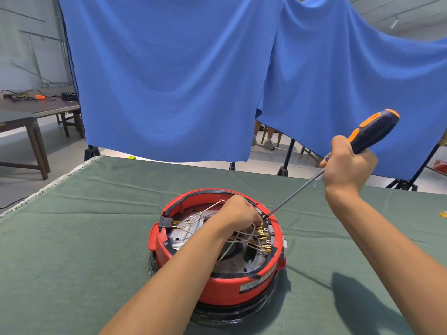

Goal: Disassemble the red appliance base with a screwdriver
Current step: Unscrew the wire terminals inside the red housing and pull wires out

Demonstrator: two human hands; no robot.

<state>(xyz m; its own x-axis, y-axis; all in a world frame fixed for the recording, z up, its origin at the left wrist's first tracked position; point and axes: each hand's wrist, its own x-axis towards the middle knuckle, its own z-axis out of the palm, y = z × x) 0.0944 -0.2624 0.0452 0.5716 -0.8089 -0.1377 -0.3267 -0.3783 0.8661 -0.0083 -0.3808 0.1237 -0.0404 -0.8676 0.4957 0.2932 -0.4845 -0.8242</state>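
The round red appliance base (232,286) lies upside down in the middle of the green-covered table (84,238), its open underside showing a metal plate, pale wires and brass terminals (263,235). My left hand (238,211) reaches inside at the far right part, fingers curled down among the wires beside the terminals. My right hand (348,160) grips the dark blue and orange handle of a long screwdriver (372,131). Its shaft slants down to the left, and the tip sits at the terminal block just by my left fingers.
A blue cloth backdrop (193,81) hangs behind the table on black stands. Wooden tables (36,110) with cables and tools stand at the far left. A seated person's legs (266,139) show under the backdrop. A small yellow item (443,213) lies at the table's right edge.
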